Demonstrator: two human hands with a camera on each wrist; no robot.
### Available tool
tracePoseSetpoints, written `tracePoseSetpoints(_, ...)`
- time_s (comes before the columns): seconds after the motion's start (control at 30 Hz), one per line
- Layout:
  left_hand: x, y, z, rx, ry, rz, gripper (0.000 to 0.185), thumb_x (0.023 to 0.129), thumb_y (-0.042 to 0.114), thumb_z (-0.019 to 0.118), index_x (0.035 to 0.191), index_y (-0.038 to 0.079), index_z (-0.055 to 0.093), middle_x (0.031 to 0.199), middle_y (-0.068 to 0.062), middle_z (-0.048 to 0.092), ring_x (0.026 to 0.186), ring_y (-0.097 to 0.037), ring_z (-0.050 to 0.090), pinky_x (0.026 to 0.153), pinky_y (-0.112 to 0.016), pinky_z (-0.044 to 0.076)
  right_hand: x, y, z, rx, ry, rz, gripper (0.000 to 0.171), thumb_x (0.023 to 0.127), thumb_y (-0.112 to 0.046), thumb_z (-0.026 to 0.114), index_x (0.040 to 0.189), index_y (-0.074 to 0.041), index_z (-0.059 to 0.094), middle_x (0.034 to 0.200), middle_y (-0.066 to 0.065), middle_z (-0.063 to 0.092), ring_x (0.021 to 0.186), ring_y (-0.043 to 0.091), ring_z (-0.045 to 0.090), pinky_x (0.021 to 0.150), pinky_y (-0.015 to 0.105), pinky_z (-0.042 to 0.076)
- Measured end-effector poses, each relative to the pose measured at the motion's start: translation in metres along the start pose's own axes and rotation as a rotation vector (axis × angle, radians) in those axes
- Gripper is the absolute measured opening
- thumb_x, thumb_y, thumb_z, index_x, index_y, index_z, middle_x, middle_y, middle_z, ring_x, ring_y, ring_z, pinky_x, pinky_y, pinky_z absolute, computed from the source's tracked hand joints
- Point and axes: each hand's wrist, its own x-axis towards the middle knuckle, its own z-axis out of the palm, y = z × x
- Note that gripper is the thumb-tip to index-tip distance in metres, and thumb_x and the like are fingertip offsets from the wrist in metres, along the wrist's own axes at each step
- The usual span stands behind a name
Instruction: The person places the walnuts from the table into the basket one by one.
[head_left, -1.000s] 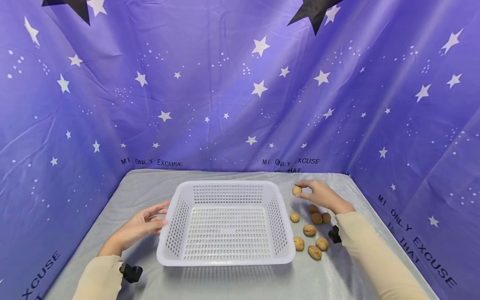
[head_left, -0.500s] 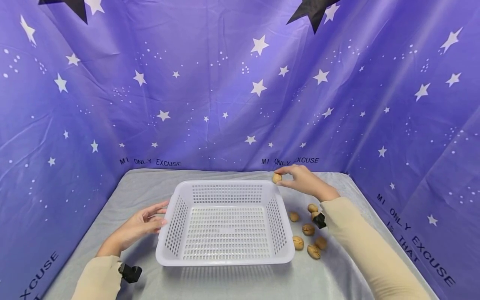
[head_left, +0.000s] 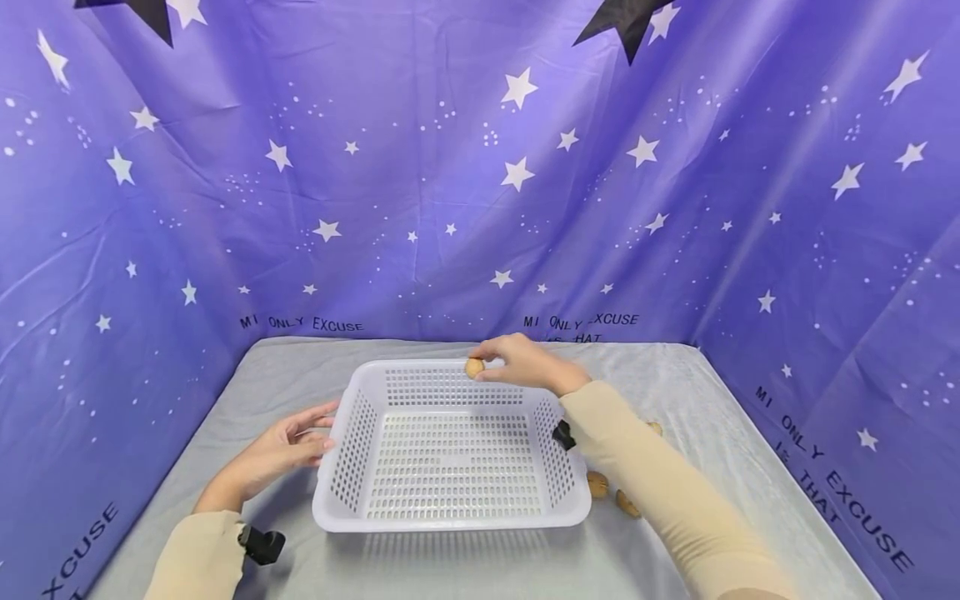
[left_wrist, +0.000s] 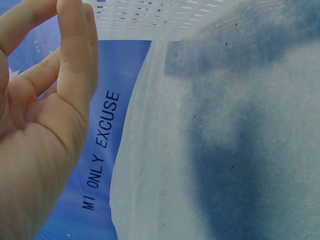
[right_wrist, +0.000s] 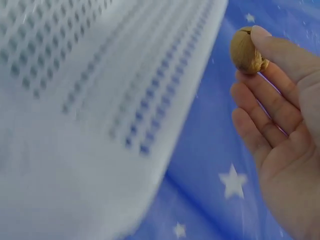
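Observation:
In the head view a white plastic basket [head_left: 453,527] with a slotted bottom stands on the table. My right hand [head_left: 521,363] is over its back side and pinches a walnut [head_left: 474,367] between thumb and fingers. The right wrist view shows that walnut [right_wrist: 244,51] at the thumb tip, with the other fingers spread below it. At the basket's left rim is my left hand [head_left: 270,454], its fingers extended and its thumb touching or very near the rim. In the left wrist view the left hand [left_wrist: 47,95] holds nothing visible in its palm.
A few walnuts [head_left: 628,503] lie on the grey cloth [head_left: 285,392] right of the basket, partly hidden by my right sleeve [head_left: 660,475]. A purple star-printed curtain [head_left: 420,183] encloses the table at the back and both sides.
Carrying the walnut, my right hand has moved left from the table's right side to over the basket's back side. My left hand and the basket stay almost still.

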Motion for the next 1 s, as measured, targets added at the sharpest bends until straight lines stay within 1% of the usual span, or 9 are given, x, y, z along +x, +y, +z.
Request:
tracePoseSetpoints(0.17,0.0,0.0,0.0,0.008,-0.005,0.008,0.069,0.097,0.002,0.062,0.156,-0.002,0.026,0.143,-0.03,0.042,0.111,-0.018,0.065,0.086,-0.042,0.058,0.025,-0.011,0.034,0.074,-0.061,-0.004,0.041,0.094,-0.024,0.072,0.131,-0.009,0.066,0.126,0.0,0.067,0.11,0.015,0.062,0.098,0.035,0.049)
tracePoseSetpoints(0.3,-0.001,0.001,0.0,0.012,-0.01,0.008,0.069,0.098,0.002,0.062,0.156,-0.003,0.026,0.143,-0.031,0.041,0.111,-0.019,0.065,0.086,-0.042,0.058,0.04,-0.018,0.063,0.111,-0.101,-0.001,0.04,0.093,-0.021,0.073,0.131,-0.009,0.066,0.125,-0.001,0.067,0.107,0.013,0.063,0.096,0.029,0.049)
tracePoseSetpoints(0.47,-0.002,0.0,0.0,0.004,-0.005,0.006,0.069,0.097,0.001,0.062,0.156,-0.003,0.026,0.143,-0.031,0.042,0.11,-0.02,0.065,0.087,-0.042,0.057,0.056,-0.029,0.095,0.12,-0.104,-0.02,0.041,0.092,-0.022,0.074,0.13,-0.008,0.067,0.124,0.0,0.068,0.104,0.012,0.064,0.093,0.023,0.049)
tracePoseSetpoints(0.6,-0.003,0.001,0.0,0.003,-0.006,0.009,0.069,0.097,0.0,0.062,0.156,-0.004,0.025,0.143,-0.031,0.042,0.11,-0.019,0.065,0.087,-0.042,0.057,0.065,-0.035,0.114,0.152,-0.115,0.01,0.041,0.092,-0.026,0.075,0.129,-0.01,0.068,0.121,-0.004,0.068,0.101,0.006,0.063,0.089,0.019,0.049)
tracePoseSetpoints(0.77,-0.002,0.003,-0.001,0.008,-0.006,0.003,0.07,0.097,0.002,0.062,0.156,-0.003,0.025,0.143,-0.031,0.042,0.11,-0.018,0.065,0.087,-0.041,0.058,0.073,-0.038,0.131,0.191,-0.119,0.032,0.04,0.091,-0.024,0.076,0.128,-0.01,0.068,0.113,-0.005,0.07,0.094,0.002,0.062,0.086,0.017,0.05)
tracePoseSetpoints(1.0,-0.002,0.001,-0.001,-0.005,-0.016,0.012,0.069,0.098,0.001,0.061,0.156,-0.004,0.024,0.144,-0.033,0.04,0.11,-0.02,0.065,0.088,-0.042,0.057,0.074,-0.036,0.139,0.186,-0.118,0.045,0.04,0.092,-0.025,0.075,0.129,-0.009,0.067,0.116,-0.004,0.07,0.096,0.002,0.063,0.09,0.018,0.05)
